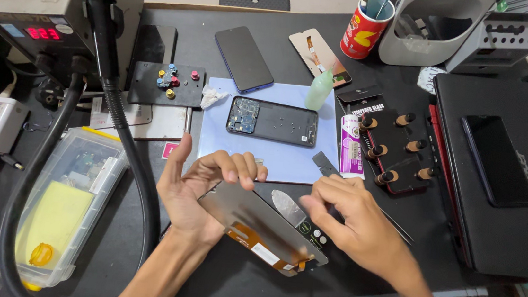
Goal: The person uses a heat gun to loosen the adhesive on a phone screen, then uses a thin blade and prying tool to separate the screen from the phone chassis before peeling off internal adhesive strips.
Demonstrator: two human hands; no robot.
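My left hand [198,190] holds a thin phone display panel [257,222] by its upper left edge, back side up, with an orange flex cable at its lower end. My right hand [351,218] rests fingers down on the panel's right side, pinching a small dark flat tool [326,164] that sticks up from between the fingers. Beyond the hands, an opened phone frame [273,121] with bare circuit board lies on a pale blue work mat [288,160].
A hot-air station [38,14] with black hose [121,122] stands left, above a clear plastic parts box [58,206]. A dark phone [244,58], a second display panel [320,56], a green bottle [319,90], a red tool cup [366,26], a clamp jig [399,152] and a black laptop [507,172] crowd the dark table.
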